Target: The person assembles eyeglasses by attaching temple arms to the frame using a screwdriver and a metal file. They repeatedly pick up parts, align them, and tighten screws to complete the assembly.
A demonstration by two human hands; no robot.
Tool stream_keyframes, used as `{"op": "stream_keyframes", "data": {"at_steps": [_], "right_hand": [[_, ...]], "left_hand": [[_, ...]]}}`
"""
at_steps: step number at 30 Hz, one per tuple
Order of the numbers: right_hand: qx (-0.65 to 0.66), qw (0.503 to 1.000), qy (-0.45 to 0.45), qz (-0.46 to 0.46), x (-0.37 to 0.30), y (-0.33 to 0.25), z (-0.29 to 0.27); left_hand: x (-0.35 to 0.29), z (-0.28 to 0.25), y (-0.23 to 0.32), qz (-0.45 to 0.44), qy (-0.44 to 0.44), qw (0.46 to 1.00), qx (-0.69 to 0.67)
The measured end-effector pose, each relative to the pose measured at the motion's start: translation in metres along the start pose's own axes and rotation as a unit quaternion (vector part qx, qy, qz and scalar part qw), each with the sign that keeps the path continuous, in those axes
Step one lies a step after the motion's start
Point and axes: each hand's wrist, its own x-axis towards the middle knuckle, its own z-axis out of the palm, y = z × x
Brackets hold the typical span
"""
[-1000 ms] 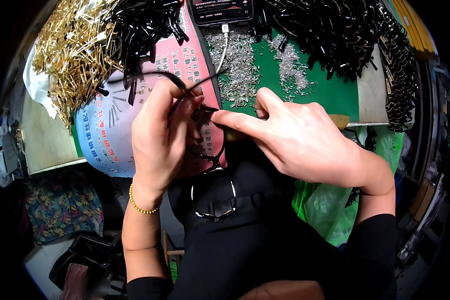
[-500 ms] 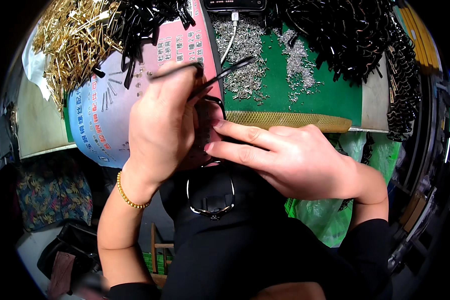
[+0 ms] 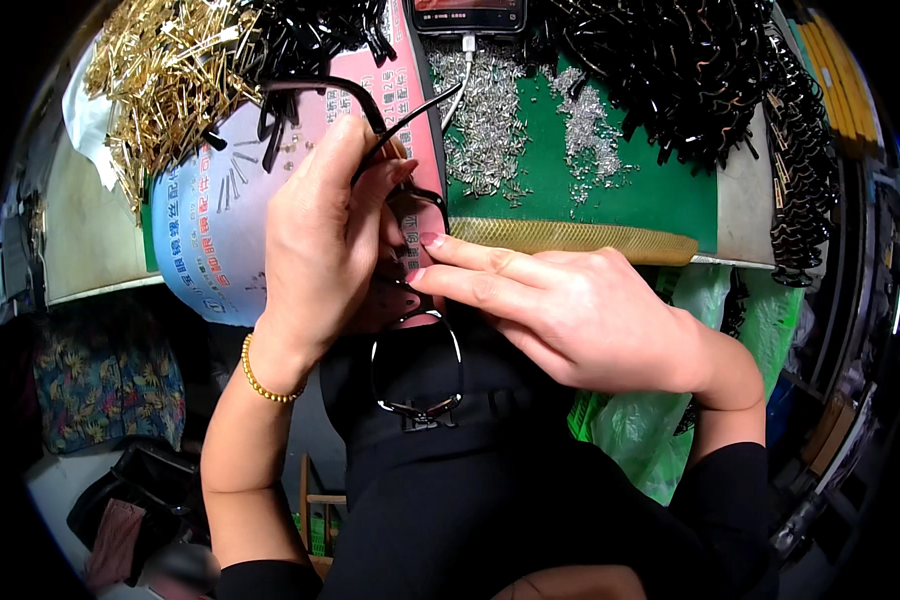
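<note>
At the green table [image 3: 670, 195], the left hand [image 3: 320, 240] pinches the glasses [image 3: 432, 314] near its edge while the right hand [image 3: 595, 320], grip hidden, seems to press them, so steady holding seems needed next.

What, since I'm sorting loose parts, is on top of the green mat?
Two patches of tiny silver pieces lie on the green mat, with a black heap at its upper right. Whatever that and the printed sheet cover can't be seen.
</note>
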Motion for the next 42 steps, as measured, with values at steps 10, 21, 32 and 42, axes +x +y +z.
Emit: {"op": "stream_keyframes", "data": {"at_steps": [10, 21, 32, 42], "right_hand": [[-0.169, 0.982, 0.048, 0.071, 0.019, -0.002, -0.016], [-0.229, 0.969, 0.06, 0.072, 0.023, -0.002, -0.004], [-0.383, 0.913, 0.125, -0.064, 0.035, 0.026, -0.002], [-0.236, 0.963, 0.078, 0.104, 0.014, 0.003, -0.033]], "left_hand": [[0.0, -0.008, -0.001, -0.056, -0.025, 0.994, -0.089], [0.001, -0.005, -0.002, -0.06, -0.017, 0.994, -0.087], [0.002, 0.002, -0.005, -0.022, -0.009, 1.0, -0.016], [0.028, -0.003, -0.015, 0.041, 0.135, 0.983, -0.116]]}}
